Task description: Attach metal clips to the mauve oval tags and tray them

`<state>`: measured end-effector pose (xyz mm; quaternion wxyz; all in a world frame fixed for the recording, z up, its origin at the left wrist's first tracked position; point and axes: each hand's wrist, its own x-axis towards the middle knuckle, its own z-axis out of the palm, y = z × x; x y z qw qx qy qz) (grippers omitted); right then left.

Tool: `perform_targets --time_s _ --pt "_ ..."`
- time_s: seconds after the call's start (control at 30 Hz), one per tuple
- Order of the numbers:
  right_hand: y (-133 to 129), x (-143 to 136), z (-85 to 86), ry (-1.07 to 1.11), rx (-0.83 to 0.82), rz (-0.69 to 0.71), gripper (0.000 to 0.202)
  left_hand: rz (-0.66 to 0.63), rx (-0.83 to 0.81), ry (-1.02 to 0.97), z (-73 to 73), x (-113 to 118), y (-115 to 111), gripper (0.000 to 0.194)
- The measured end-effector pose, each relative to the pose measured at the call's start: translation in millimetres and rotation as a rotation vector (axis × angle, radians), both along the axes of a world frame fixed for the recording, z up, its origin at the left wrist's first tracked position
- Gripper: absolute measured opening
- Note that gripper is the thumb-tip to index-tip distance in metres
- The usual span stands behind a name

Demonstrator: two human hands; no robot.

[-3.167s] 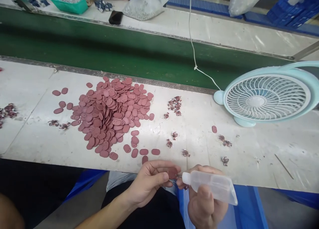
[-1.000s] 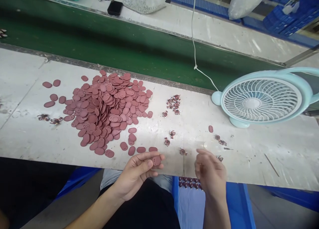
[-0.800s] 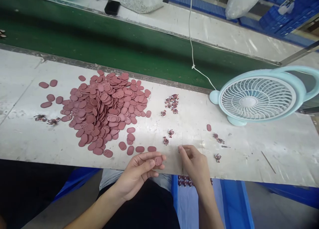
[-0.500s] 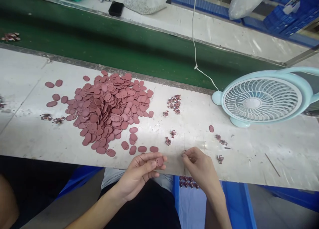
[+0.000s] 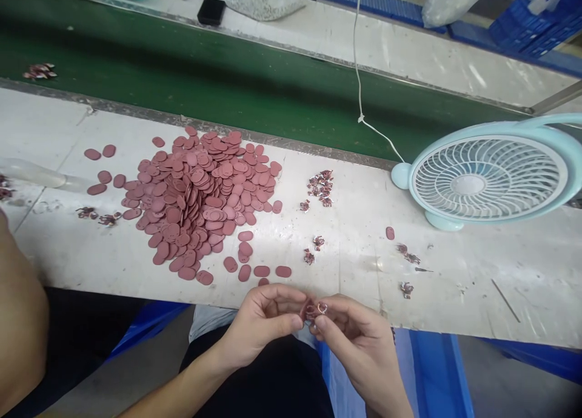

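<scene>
Near the table's front edge my two hands meet. My left hand (image 5: 266,321) pinches a reddish-brown oval disc (image 5: 304,310), seen nearly edge-on between thumb and fingers. My right hand (image 5: 357,330) grips a small brown-and-white figurine (image 5: 321,309) and presses it against the disc; whether the two are joined I cannot tell. Just beyond my left hand lie loose oval discs (image 5: 283,272), with a large heap of the same discs (image 5: 195,193) behind them. Several small figurines (image 5: 321,184) lie on the table past my right hand.
A light blue fan (image 5: 488,178) stands at the right, its white cord (image 5: 359,72) running back across the green belt (image 5: 227,78). Below the table edge is a blue bin (image 5: 441,369). Another person's arm (image 5: 20,321) reaches in at the left, beside a blurred translucent object (image 5: 31,174).
My right hand has moved left and brought a figurine to the disc in my left hand. The disc has turned edge-on. Another person's arm has come further in at the left.
</scene>
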<state>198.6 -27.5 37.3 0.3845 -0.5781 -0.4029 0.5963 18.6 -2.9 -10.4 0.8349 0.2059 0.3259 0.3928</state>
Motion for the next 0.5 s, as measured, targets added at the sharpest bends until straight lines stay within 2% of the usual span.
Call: perform_targets --time_s 0.2,0.33,0.5 --pt "1.4 1.9 -0.1 -0.009 0.01 0.049 0.012 -0.007 0.023 0.0 4.8 1.7 1.4 0.006" --pt "3.4 4.0 3.3 -0.021 0.025 0.073 0.011 0.011 0.003 0.045 7.7 4.9 1.7 0.008" --pt "12.9 3.5 4.8 0.073 -0.046 0.064 0.011 0.077 -0.043 0.045 11.5 11.4 1.4 0.009"
